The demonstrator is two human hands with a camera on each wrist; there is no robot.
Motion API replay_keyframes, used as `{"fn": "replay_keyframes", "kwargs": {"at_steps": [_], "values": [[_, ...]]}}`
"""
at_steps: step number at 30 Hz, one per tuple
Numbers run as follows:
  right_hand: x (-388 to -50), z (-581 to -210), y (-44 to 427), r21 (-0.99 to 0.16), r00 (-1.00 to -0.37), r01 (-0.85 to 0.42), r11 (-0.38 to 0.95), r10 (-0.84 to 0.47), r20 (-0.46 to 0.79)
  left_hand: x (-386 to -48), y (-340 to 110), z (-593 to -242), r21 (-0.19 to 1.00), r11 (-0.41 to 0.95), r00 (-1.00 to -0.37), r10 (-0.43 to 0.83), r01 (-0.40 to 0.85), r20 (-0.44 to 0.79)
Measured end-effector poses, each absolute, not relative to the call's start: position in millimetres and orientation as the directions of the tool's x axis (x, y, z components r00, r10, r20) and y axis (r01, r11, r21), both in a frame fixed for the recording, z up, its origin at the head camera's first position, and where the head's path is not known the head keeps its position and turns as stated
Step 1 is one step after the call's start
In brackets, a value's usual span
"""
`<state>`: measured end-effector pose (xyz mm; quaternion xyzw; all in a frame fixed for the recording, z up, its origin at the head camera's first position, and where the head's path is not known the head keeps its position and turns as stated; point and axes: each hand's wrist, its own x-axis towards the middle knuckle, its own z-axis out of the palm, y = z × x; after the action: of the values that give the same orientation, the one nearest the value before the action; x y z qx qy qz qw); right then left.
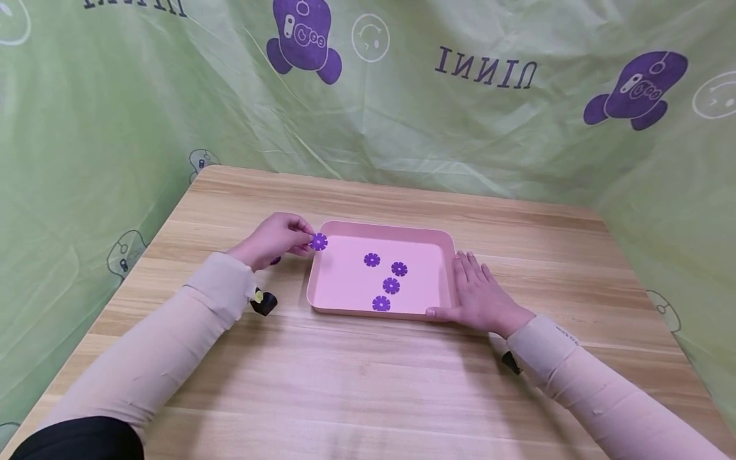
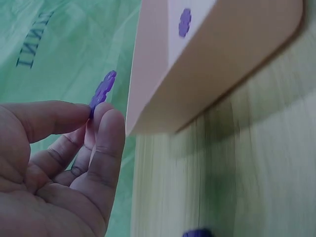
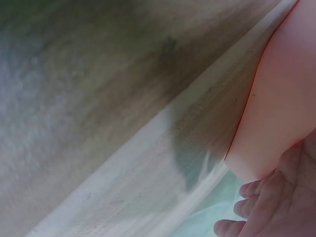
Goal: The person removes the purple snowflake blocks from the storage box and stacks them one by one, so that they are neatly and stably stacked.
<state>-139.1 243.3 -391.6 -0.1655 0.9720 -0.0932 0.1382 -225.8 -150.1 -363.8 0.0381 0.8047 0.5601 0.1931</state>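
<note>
The left hand [image 1: 273,241] pinched a purple notched disc [image 1: 319,241] between thumb and fingers by the ten o'clock corner of a pink tray [image 1: 339,275], while the right hand [image 1: 485,300] lay with straight fingers against the tray's outer wall around three to four o'clock. Inside, four matching discs [image 1: 391,285] lay from about the centre down toward six o'clock; another purple piece [image 2: 197,233], only partly visible, sat on the wooden table [image 1: 345,383] outside, at nine o'clock.
</note>
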Motion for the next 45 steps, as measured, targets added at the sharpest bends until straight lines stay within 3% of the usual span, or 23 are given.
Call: {"fn": "replay_keyframes", "kwargs": {"at_steps": [22,45], "values": [[-139.4,-393.2,244.4,-0.244,-0.907,-0.294,0.924,-0.35,-0.234,-226.3,-218.8,-374.6,0.906,0.358,-0.943,0.15,-0.227,-0.296],[-142.5,-396.5,246.3,-0.252,-0.906,-0.304,0.919,-0.36,-0.222,-219.6,-243.0,-395.7,0.89,0.335,-0.925,0.111,-0.31,-0.364]]}}
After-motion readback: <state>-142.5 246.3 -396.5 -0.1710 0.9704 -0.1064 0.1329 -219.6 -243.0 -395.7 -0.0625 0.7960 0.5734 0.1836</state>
